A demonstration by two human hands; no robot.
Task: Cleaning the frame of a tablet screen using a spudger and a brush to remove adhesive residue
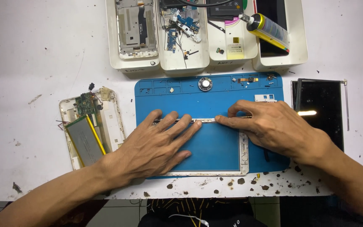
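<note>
Surface: white surface, stained, carrying blue mat.
Frame: white tablet frame on mat; top edge runs left-right.
Left hand: spread flat, fingertips on that edge.
Right hand: fingers together, pressing same edge, equally near.

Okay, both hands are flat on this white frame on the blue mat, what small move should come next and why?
Probably slide the fingertips outward along the top edge of the white frame, pressing as they go. The left hand and right hand both press near the middle of that edge on the blue mat, so its outer ends look unpressed.
</note>
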